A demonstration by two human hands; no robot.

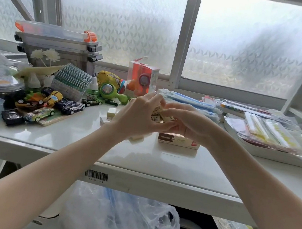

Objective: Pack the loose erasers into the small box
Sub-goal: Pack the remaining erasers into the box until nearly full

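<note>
Hands meet above the table [77,139], left hand [140,113] and right hand [182,121] both gripping the small box [158,113], seemingly opening it, while loose erasers [111,112] wait just beside, next to be picked up.

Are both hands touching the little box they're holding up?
Touching. The head view shows the left hand and the right hand both pinching the small box between their fingers, above the table.

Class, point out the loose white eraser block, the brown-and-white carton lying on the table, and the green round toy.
loose white eraser block [111,112], head view, top face
brown-and-white carton [178,140], head view, front side
green round toy [107,90], head view, round head
</note>
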